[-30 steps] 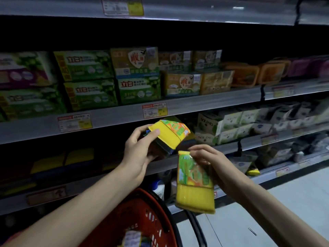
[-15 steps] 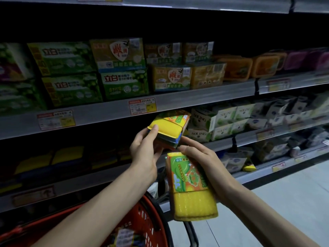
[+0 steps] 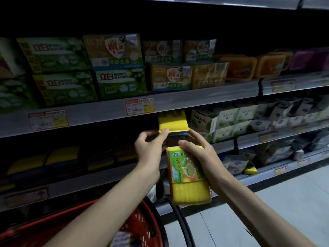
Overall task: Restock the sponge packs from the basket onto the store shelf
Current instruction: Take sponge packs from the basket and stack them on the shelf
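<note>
My left hand (image 3: 151,148) grips a yellow sponge pack (image 3: 171,123) and holds it at the mouth of the dark middle shelf (image 3: 106,173), just under the upper shelf's edge. My right hand (image 3: 201,155) holds a second sponge pack (image 3: 188,177) with a green and orange label, hanging upright below the first; its forefinger reaches up to the first pack's right end. Yellow sponge packs (image 3: 60,155) lie in the shadow further left on that shelf. The red basket (image 3: 138,223) sits at the bottom, with a pack partly visible inside.
Green and yellow soap boxes (image 3: 115,68) fill the upper shelf. White Soling boxes (image 3: 226,122) stand right of the sponge slot. Orange tubs (image 3: 249,66) sit at the upper right. The basket's black handle (image 3: 179,220) rises beside the grey floor (image 3: 267,211).
My left hand has pushed its pack up and further into the shelf opening. My right hand has risen with its pack, and its forefinger now reaches the first pack.
</note>
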